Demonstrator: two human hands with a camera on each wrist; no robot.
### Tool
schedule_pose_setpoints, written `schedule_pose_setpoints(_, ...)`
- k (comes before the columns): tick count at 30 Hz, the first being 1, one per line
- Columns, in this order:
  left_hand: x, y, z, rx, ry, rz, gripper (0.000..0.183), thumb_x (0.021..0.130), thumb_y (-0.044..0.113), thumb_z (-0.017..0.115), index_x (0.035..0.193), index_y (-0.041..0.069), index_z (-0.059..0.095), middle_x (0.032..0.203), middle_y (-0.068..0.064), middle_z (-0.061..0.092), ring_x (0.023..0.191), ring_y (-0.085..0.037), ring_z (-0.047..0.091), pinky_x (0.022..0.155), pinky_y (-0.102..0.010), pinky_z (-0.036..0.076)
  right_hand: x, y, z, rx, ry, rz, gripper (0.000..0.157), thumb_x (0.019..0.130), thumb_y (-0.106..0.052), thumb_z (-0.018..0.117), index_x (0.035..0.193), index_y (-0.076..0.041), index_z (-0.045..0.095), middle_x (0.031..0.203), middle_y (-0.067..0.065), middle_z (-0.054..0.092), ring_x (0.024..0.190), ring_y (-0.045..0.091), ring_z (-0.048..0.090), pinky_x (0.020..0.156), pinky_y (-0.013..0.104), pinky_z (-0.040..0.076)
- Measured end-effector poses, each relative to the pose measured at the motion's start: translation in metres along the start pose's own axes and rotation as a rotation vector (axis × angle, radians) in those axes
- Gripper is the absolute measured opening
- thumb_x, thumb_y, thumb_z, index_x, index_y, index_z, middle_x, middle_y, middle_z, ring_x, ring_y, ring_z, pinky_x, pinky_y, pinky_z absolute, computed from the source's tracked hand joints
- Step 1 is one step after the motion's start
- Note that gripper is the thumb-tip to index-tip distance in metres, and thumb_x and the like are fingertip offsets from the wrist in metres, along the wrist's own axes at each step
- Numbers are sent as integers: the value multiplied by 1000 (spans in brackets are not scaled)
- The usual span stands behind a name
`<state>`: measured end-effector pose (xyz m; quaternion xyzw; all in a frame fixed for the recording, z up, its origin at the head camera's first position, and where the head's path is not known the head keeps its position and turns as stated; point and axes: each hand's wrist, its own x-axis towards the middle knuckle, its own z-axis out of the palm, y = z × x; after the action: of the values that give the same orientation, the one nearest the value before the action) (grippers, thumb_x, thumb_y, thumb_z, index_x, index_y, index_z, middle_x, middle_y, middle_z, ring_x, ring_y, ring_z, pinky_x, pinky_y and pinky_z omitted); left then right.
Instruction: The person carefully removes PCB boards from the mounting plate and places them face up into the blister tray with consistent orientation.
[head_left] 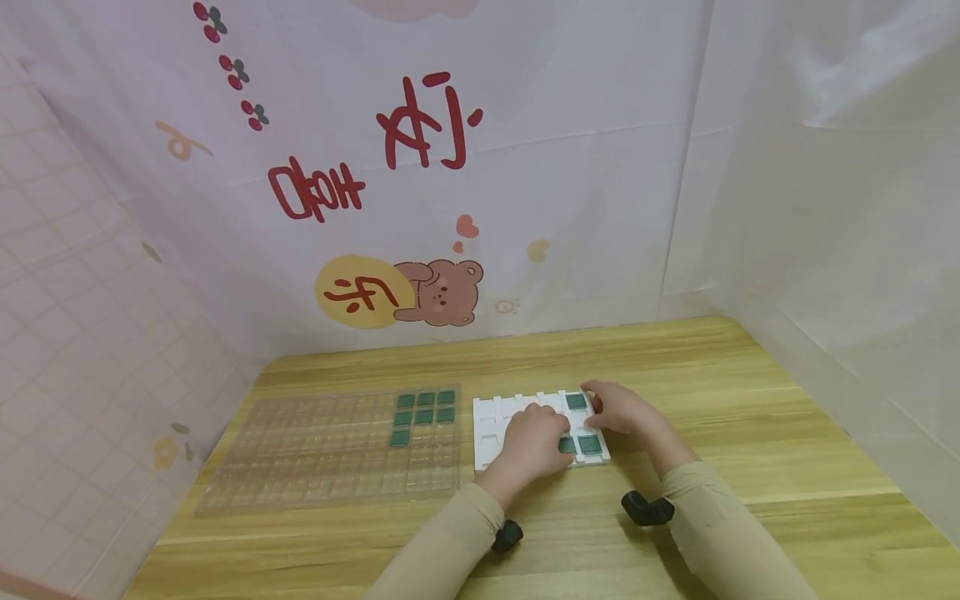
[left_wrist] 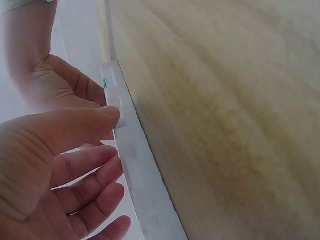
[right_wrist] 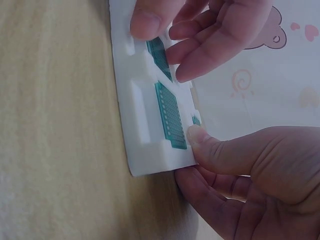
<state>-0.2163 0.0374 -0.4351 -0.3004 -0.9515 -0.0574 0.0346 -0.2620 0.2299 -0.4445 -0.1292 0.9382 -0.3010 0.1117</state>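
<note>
A white slotted tray lies on the table with green circuit boards in its right-hand slots. One green circuit board sits in the front right slot; another lies behind it. My left hand reaches over the tray and pinches the circuit board in the adjoining front slot, thumb on the near side and fingertips on the far side. At the tray's right end, my right hand grips the edge, with its thumb on top and fingers below. My left palm hides the tray's middle slots.
Left of the white tray lies a clear plastic tray with many compartments. Several green circuit boards occupy its back right corner. A printed cloth hangs behind the wooden table. Black wrist mounts sit at both sleeves.
</note>
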Motion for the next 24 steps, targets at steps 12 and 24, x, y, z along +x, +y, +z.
schedule_pose_setpoints(12,2,0,2,0,-10,-7,20,76,33,83,86,19,72,77,6,56,73,-15,47,62,-29,39,-1,0,0,0,7,-12,61,84,-1,76,136,12,46,93,12,59,84,25,53,78,42,48)
schedule_pose_setpoints(24,3,0,5,-19,0,-9,15,75,27,81,84,19,73,74,7,55,72,-15,46,60,-28,38,-1,0,0,9,1,-9,62,84,-1,75,136,13,45,92,12,58,84,25,53,78,41,47)
